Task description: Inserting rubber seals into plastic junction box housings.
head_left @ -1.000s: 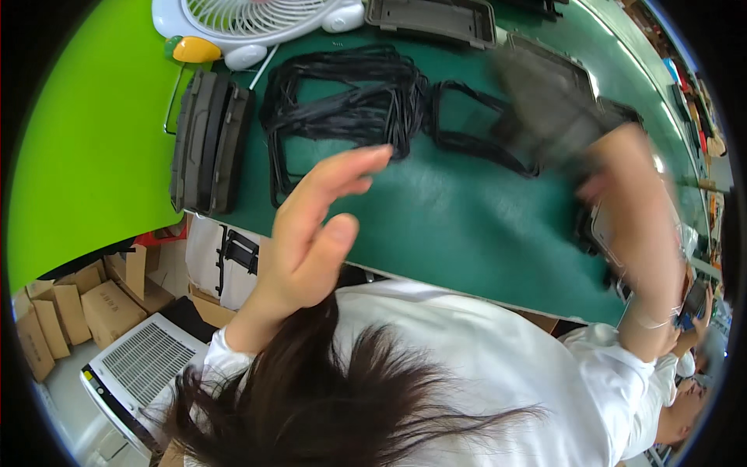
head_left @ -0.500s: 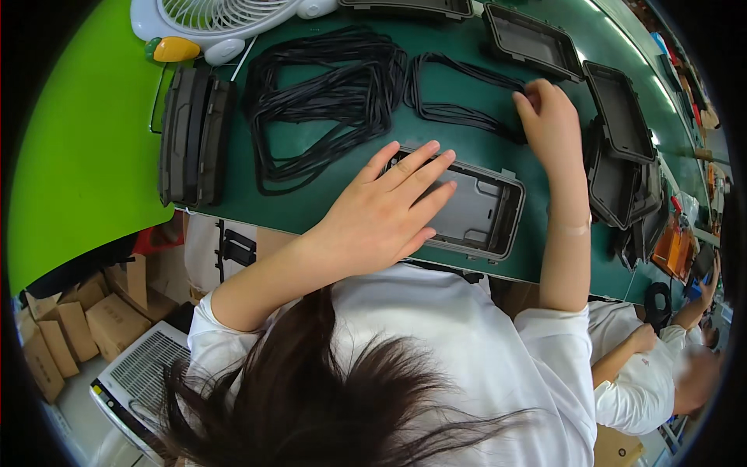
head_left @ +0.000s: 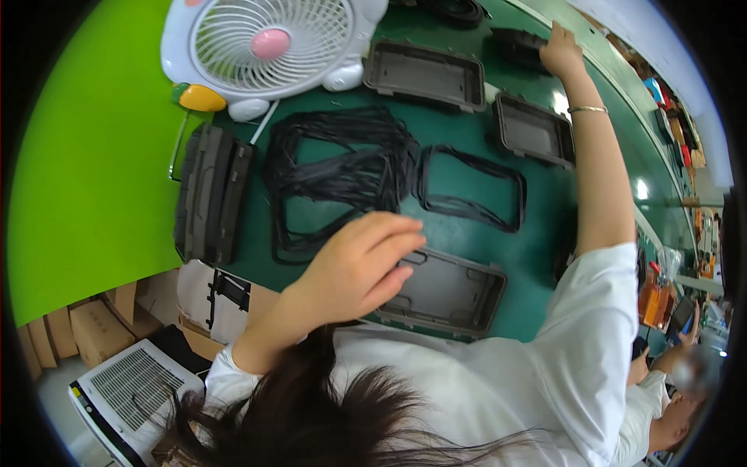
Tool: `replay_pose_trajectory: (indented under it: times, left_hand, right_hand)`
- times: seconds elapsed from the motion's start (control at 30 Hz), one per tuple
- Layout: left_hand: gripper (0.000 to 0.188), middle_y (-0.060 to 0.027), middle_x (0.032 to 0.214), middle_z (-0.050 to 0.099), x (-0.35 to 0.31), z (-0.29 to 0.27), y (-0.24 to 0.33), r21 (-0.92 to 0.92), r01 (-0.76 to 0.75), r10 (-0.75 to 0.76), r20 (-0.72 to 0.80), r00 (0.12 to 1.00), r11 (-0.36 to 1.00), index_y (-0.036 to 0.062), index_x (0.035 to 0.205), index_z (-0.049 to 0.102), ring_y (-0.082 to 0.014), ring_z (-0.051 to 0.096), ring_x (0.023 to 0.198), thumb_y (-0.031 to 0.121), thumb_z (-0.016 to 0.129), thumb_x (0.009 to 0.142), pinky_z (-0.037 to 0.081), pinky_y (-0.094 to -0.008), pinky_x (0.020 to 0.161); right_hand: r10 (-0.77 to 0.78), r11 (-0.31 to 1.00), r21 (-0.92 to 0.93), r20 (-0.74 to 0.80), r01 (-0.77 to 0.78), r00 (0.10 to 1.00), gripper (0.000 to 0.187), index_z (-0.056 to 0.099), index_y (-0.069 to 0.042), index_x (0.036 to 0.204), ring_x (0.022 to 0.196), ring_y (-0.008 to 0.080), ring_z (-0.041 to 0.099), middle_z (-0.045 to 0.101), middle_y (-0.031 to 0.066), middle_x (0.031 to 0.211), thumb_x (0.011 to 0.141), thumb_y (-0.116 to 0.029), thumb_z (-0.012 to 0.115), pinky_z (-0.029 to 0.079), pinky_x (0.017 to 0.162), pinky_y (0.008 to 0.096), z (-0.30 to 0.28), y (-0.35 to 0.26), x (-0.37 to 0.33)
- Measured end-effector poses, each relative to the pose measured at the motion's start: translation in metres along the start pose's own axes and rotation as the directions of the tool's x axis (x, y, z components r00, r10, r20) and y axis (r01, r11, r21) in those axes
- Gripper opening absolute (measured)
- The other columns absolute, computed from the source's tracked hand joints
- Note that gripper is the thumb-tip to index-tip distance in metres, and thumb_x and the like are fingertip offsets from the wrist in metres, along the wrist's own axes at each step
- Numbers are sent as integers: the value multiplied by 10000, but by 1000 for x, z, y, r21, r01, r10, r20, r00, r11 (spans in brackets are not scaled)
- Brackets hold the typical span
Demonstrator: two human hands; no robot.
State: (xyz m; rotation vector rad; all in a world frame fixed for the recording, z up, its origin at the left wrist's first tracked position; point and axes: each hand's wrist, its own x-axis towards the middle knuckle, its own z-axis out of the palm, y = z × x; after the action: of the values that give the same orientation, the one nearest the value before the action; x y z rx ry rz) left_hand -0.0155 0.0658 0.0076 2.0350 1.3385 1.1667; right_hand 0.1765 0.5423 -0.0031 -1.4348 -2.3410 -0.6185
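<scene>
A dark green table [head_left: 545, 265], seen from above, fills most of the middle, and a bright lime-green surface [head_left: 85, 171] covers the side around 9 o'clock. A white fan [head_left: 271, 44] with a pink hub is at 11 o'clock. Nearer the centre, also toward 11, lies a large tangle of black loops [head_left: 342, 175]. Dark cases [head_left: 210, 194] stand on edge between 9 and 10. A shallow grey-brown tray [head_left: 455, 292] lies near the person at 4 o'clock; two more trays, a longer one [head_left: 424, 74] just past 12 and a shorter one [head_left: 535, 128] at 2, sit farther off. A smaller set of black loops [head_left: 520, 194] lies at 2, closer in. The left hand [head_left: 354, 268] is loosely curved, thumb apart from the fingers; the near tray extends toward its 3 o'clock, its left end partly hidden by the hand. Whether they touch, I cannot tell. The right hand [head_left: 562, 53] reaches far out toward 1 o'clock, fingers bunched, a dark piece [head_left: 517, 45] right at its 9 o'clock; whether it grips that piece is unclear.
</scene>
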Motion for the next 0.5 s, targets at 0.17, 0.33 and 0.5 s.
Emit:
replay_pose_trajectory:
  times: [0.17,0.33,0.5]
  left_hand:
    - [259,-141,1033,563,-42,-18,-2,-78,193,-199,-78,977,978,-13,970,569,-302,557,907,17,609,716,462,-361,779]
    - [215,-144,941,601,-67,-26,1,-99,302,-315,-165,935,948,-19,954,572,-296,576,828,-10,553,740,470,-348,732]
    - [209,-153,935,592,-65,-24,-2,-106,319,-333,-165,928,942,-21,961,569,-298,569,816,7,554,755,462,-343,725]
  right_hand:
    - [-61,984,-133,390,121,919,358,468,-158,1161,1221,294,376,485,53,1260,816,-160,566,380,867,529,-10,-36,-2]
    - [-285,939,230,104,255,953,283,472,-42,1013,915,375,537,576,178,972,815,-205,591,422,741,450,-58,-52,-2]
    - [-562,726,573,177,380,808,261,465,16,979,834,399,506,545,211,858,807,-137,586,402,724,428,-175,-146,-57]
